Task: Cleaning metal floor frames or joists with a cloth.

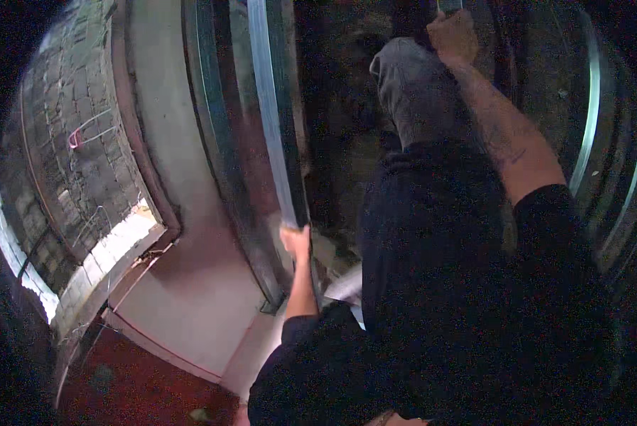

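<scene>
My left hand (pixel 296 243) is closed around the lower end of a long, straight, pale metal bar (pixel 267 92). The bar runs from that hand up past the top edge, with a dark side along its right. At the top right, my right hand (pixel 455 39) is clenched, its arm stretched away from me. A short pale piece (pixel 450 5) shows just above that fist, cut off by the frame edge; whether it belongs to the same bar cannot be seen. My bent knee (pixel 403 78) in grey trousers is beside the right forearm.
Rough block wall (pixel 62 135) stands on the left, with a pink-tipped wire loop (pixel 77 138) sticking out. Beside it are a smooth pale panel (pixel 158 92) and a dark upright post (pixel 215 121). A dark red surface (pixel 148 373) lies lower left. Curved light strips (pixel 590 106) edge the dim right side.
</scene>
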Motion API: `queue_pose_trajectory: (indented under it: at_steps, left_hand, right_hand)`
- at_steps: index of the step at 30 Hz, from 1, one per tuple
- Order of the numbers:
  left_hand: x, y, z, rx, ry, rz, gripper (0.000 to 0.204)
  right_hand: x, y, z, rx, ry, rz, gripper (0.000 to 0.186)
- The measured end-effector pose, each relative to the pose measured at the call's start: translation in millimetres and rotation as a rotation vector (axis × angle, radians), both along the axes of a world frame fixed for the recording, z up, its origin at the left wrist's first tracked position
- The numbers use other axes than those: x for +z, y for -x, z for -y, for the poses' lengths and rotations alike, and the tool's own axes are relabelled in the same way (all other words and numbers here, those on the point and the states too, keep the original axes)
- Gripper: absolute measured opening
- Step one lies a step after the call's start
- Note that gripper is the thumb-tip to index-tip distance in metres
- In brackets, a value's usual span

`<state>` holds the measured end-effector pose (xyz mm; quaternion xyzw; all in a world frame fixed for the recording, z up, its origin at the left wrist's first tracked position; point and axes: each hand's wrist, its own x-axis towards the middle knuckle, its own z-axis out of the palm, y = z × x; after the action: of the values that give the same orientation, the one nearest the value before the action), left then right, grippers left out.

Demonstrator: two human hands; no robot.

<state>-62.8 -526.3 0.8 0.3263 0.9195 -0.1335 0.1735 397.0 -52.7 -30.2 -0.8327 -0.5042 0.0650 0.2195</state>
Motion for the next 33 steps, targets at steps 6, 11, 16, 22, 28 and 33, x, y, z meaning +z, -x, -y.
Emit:
queue_pose_trajectory:
  at_steps: [6, 11, 16, 22, 28, 33]
  left_hand:
    - [-27, -54, -275, -0.431, -0.404, -0.136, 0.093]
    - [-34, -91, -505, -0.492, -0.496, -0.253, 0.083]
    - [-21, -110, -607, -0.461, -0.34, -0.101, 0.095]
    - [-16, -86, -540, -0.632, -0.343, 0.078, 0.115]
    - [-10, -43, -245, -1.092, -0.363, -0.257, 0.092]
    - [19, -30, -4, -0.279, -0.349, -0.027, 0.082]
  right_hand:
    - [-21, -3, 5, -0.024, -0.026, 0.156, 0.051]
    - [-27, 4, 4, -0.01, -0.091, 0.311, 0.058]
    - [1, 2, 7, -0.012, -0.086, 0.028, 0.046]
    - [5, 1, 1, -0.045, 0.001, -0.113, 0.043]
    - [16, -5, 4, -0.071, 0.158, -0.248, 0.05]
    - [36, -15, 7, 0.0, 0.065, -0.167, 0.044]
